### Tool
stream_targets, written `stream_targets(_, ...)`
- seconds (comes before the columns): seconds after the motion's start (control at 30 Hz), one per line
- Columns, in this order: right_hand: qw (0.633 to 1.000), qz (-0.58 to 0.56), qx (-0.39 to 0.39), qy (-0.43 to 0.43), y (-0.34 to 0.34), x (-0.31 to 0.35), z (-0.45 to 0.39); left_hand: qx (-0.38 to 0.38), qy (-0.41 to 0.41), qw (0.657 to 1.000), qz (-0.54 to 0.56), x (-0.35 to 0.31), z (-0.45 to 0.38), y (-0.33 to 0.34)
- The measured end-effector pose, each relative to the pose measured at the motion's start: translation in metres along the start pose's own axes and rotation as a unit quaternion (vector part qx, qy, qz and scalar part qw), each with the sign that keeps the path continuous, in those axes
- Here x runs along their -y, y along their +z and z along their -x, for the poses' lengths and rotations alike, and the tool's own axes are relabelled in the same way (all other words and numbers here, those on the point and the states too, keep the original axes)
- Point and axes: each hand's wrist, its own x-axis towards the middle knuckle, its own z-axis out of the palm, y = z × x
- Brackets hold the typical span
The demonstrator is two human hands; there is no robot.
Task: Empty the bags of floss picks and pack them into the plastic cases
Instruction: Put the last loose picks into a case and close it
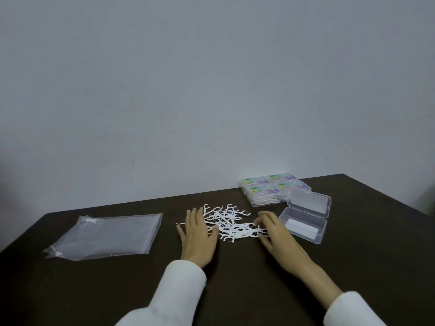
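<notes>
- An open clear plastic case [303, 225] sits on the dark table [235, 290] to the right of the hands, its lid [308, 203] folded back toward the wall; inside the base lies a white strip or card, and no floss picks can be seen in it.
- Behind it, near the wall, four closed cases [270, 189] stand packed together in a two-by-two block, white picks showing through their clear sides.
- A stack of flat, clear plastic bags [108, 234] lies well to the left, apparently emptied.
- The loose floss picks [231, 223] lie in a tangled white pile on the table between the two hands.
- The left hand [199, 234] lies flat with fingers straight and spread, resting at the left edge of the pile and touching some picks.
- The right hand [274, 234] has its fingers curled at the right edge of the pile and appears to pinch a pick or two between thumb and fingertips.
- Both arms wear white sleeves [179, 288].
- The closed cases carry pastel green-to-purple labels; the print is too small to read.
</notes>
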Motion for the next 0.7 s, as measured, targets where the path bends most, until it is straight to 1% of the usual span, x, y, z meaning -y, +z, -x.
stream_targets(0.07,0.998,-0.048,0.029,0.032,0.006,0.0,-0.01,0.026,-0.001,0.999,0.038,0.003,-0.006,0.0)
stream_targets(0.17,0.992,-0.084,0.073,0.055,0.012,0.0,-0.023,0.034,0.023,0.995,0.096,0.006,-0.015,0.002)
stream_targets(0.27,0.985,-0.139,0.073,0.066,0.017,0.001,-0.038,0.044,0.025,0.983,0.176,0.007,-0.027,0.0)
stream_targets(0.3,0.984,-0.146,0.073,0.069,0.019,0.001,-0.043,0.051,0.023,0.981,0.187,0.007,-0.03,0.0)
stream_targets(0.4,0.987,-0.107,0.1,0.06,0.025,0.002,-0.056,0.076,0.027,0.985,0.155,0.01,-0.044,0.003)
stream_targets(0.5,0.988,-0.045,0.139,0.046,0.028,0.005,-0.066,0.104,0.039,0.991,0.074,0.01,-0.055,0.009)
stream_targets(0.57,0.988,-0.033,0.147,0.043,0.029,0.007,-0.069,0.12,0.053,0.991,0.035,0.008,-0.057,0.013)
stream_targets(0.63,0.987,-0.057,0.141,0.049,0.026,0.008,-0.068,0.126,0.065,0.989,0.044,0.008,-0.057,0.014)
stream_targets(0.7,0.988,-0.08,0.124,0.046,0.023,0.009,-0.065,0.124,0.064,0.986,0.088,0.009,-0.055,0.013)
